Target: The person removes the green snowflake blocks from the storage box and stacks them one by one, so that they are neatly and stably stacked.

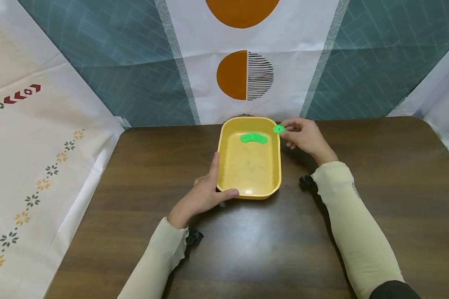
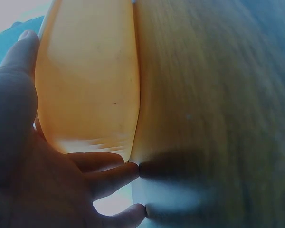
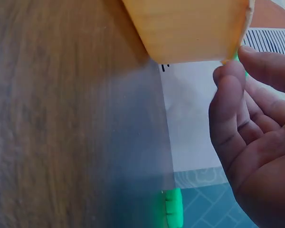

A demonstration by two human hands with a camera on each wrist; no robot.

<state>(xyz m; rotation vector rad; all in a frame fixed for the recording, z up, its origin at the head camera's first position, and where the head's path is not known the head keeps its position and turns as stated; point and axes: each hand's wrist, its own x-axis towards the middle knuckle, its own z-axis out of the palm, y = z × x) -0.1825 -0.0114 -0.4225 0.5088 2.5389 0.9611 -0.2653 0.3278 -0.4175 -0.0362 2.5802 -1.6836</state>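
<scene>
A: In the head view, what are the hands doing?

B: The left hand (image 1: 205, 189), just below and left of centre, is clasping the lower-left corner of a yellow tray (image 1: 248, 174), thumb lying along the near rim, one finger running up the left side. The tray is sitting mid-frame on a brown table (image 1: 134, 187). The right hand (image 1: 304, 135) is pinching a notched green disc (image 1: 278, 129) at the tray's upper-right corner. A curved row of green pieces (image 1: 253, 138) is lying inside, toward the top.

A: And the left wrist view?

B: The thumb, upper left, is resting by the rim; other fingers are bracing around the corner, lower centre. Pushing too hard there could, I'd judge, be sliding the tray off the table's far edge.

A: The right wrist view?

B: Thumb and fingertip, upper right, are meeting on the disc, only a green sliver showing. A green shape (image 3: 174, 208) is appearing at the bottom; I can't tell what it is.

A: Any risk there?

B: The pinch seems to be catching only the disc's edge, so brushing the rim might be enough to knock it loose, outside the wall.
</scene>
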